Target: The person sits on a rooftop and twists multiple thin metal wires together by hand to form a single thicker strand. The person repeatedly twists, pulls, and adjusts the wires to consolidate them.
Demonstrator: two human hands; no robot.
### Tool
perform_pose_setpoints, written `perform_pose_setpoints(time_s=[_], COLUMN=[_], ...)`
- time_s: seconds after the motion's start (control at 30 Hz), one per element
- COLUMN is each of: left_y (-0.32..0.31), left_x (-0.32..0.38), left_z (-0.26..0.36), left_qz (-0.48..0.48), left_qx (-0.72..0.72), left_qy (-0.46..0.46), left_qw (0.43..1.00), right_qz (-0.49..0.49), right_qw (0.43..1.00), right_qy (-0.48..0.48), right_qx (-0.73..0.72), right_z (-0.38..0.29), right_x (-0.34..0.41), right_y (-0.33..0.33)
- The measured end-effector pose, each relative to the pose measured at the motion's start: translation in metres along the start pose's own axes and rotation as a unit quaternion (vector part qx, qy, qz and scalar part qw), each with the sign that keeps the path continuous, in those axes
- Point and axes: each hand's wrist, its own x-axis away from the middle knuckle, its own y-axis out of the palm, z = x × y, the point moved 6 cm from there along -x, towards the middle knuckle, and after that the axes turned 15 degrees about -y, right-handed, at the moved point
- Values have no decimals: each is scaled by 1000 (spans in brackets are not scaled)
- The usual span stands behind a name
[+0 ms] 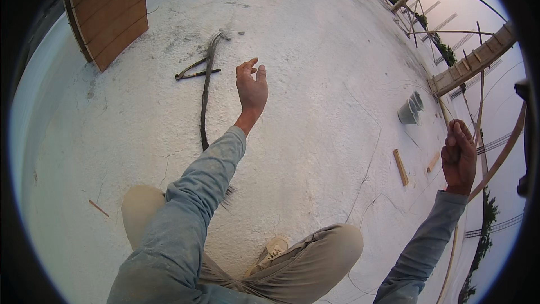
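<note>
My left hand (252,86) hovers over the pale concrete floor, fingers loosely curled and thumb apart, with nothing in it. To its left lies a long bundle of thin dark tie wire (205,101), frayed at its top end; my left forearm hides part of it. A pair of end-cutting pincers (187,75) with dark handles lies spread, crossing the bundle. My right hand (459,152) is raised at the far right, thumb and fingertips pinched on what looks like a thin wire, which is hard to make out.
A brown formwork panel (114,12) stands at the upper left. Plastic buckets (409,112) and wood offcuts (400,167) lie to the right, near timber framing (472,61) along the slab edge. Thin wires trail over the floor. My bent knees are below.
</note>
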Motion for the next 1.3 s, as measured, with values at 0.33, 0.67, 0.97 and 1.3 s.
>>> perform_pose_setpoints(time_s=[0.33, 0.67, 0.97, 1.3], left_y=[9, -93, -149, -217], left_x=[82, 66, 82, 58], left_z=[215, 148, 164, 199], left_qz=[-265, -201, -234, -152], left_qx=[-225, -443, -530, -568], left_qy=[466, 507, 413, 353], left_qw=[814, 711, 703, 728], right_qz=[-163, -392, -470, -570], right_qw=[959, 917, 878, 782], right_qy=[89, 67, -53, -108], right_qx=[-215, -36, -74, -230], right_z=[110, 172, 164, 168], right_x=[-20, 30, 47, 24], right_y=[248, 289, 372, 488])
